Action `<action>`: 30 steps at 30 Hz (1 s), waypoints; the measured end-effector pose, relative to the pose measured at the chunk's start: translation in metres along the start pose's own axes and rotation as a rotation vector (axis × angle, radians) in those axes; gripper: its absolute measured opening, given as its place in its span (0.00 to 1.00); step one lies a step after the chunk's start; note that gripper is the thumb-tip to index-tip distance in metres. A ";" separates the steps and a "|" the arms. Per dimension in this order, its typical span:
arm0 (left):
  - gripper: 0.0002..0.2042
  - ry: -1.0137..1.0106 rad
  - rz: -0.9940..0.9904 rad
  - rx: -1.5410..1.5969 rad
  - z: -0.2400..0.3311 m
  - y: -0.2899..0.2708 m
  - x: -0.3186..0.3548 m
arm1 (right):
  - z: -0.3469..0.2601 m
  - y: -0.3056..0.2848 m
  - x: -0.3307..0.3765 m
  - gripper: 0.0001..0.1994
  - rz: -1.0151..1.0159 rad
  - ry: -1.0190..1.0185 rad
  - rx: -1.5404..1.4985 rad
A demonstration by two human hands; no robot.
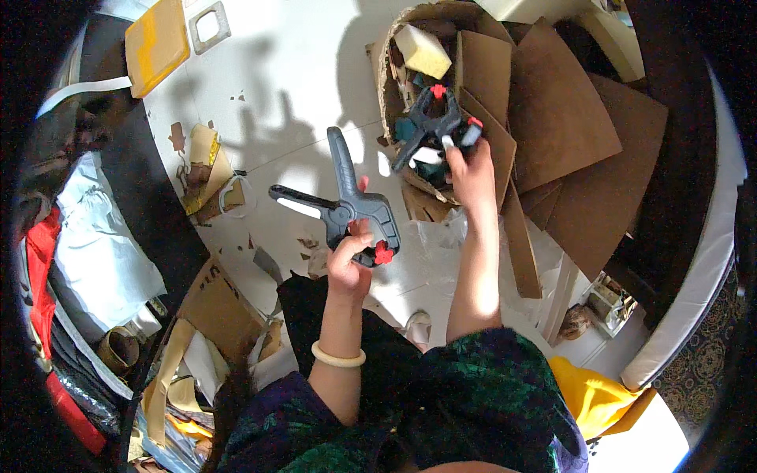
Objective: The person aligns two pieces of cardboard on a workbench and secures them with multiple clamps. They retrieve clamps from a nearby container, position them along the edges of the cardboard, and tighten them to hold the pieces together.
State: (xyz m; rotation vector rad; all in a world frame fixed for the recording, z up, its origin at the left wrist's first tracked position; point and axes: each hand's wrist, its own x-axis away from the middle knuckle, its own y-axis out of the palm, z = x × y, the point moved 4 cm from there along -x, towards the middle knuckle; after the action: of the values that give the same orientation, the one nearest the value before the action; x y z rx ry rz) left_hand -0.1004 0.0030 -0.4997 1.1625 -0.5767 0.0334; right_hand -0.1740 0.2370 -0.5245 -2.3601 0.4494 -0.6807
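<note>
While sunlight and hard shadows fall across the white floor (pixel 292 71), the biggest things on it are the brown cardboard sheets (pixel 583 134) fanned out at the upper right. Beside them, toward the middle top, stands a round cardboard basket (pixel 386 71) with a pale yellow foam block (pixel 422 50) and other scraps inside. At the far upper left lies a flat yellow board (pixel 156 43), next to a small grey square frame (pixel 209 24); torn bits of cardboard (pixel 206 169) are strewn lower on the left.

Two black spring clamps with red tips are in hand. The left hand (pixel 351 264), a pale bangle (pixel 337 356) on its wrist, is closed around the body of the larger clamp (pixel 347 201), whose long handles spread up and to the left above the floor. The right hand (pixel 471 173) is wrapped around the second clamp (pixel 434 122), holding it just over the basket's near edge, well apart from the first.
</note>
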 end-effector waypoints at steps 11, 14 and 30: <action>0.26 -0.098 0.044 -0.053 0.015 -0.040 0.022 | -0.065 -0.017 0.134 0.17 -0.482 -0.055 -0.466; 0.33 0.044 -0.259 -0.035 0.027 -0.005 0.013 | -0.072 -0.009 0.134 0.18 -0.457 -0.042 -0.262; 0.40 -0.077 0.094 0.044 0.025 -0.033 0.027 | -0.046 0.026 0.008 0.14 -0.704 -0.077 -0.028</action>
State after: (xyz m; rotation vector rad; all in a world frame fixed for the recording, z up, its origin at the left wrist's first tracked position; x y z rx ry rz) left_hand -0.0772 -0.0394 -0.5091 1.1822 -0.7017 0.0828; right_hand -0.1972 0.1921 -0.5077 -2.5510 -0.4397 -0.8818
